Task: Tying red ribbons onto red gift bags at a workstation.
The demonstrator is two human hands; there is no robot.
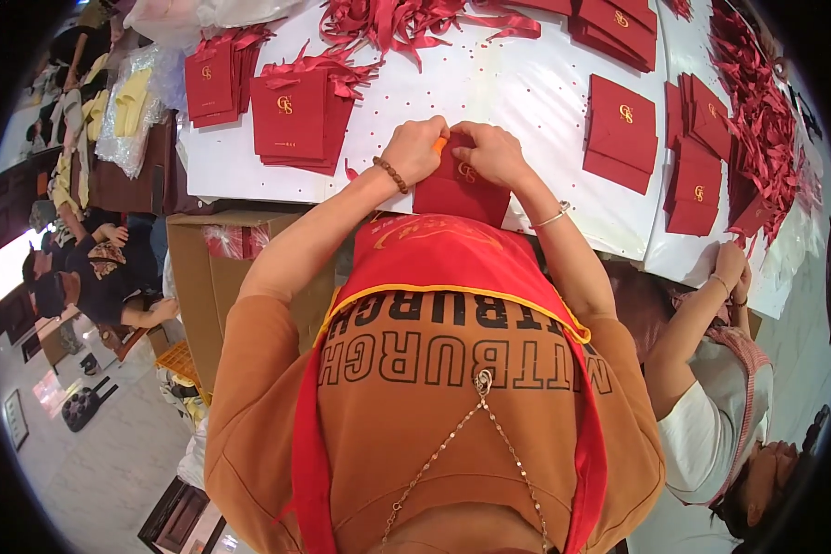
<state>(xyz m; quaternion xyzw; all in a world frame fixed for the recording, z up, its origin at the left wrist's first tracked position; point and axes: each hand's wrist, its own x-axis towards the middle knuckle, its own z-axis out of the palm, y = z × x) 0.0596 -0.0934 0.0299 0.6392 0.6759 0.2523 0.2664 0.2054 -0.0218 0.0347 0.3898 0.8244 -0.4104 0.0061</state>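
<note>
At the near table edge, a dark red paper envelope (462,197) with gold print lies under both of my hands. My left hand (412,154) is closed, with a small orange object (440,144) showing between its fingers; its kind is not clear. The fingers of my right hand (492,152) pinch the envelope's upper part, and their tips are partly hidden. To the left lies a pile of similar envelopes with ribbons (291,115), and to the right a ribbonless stack (621,132).
Loose red ribbons (379,20) lie at the far side, and a larger ribbon heap (757,111) at the right. Small red dots are scattered over the white table (517,78). A co-worker's hand (729,266) reaches in at the right. A cardboard box (201,263) stands below the table's left side.
</note>
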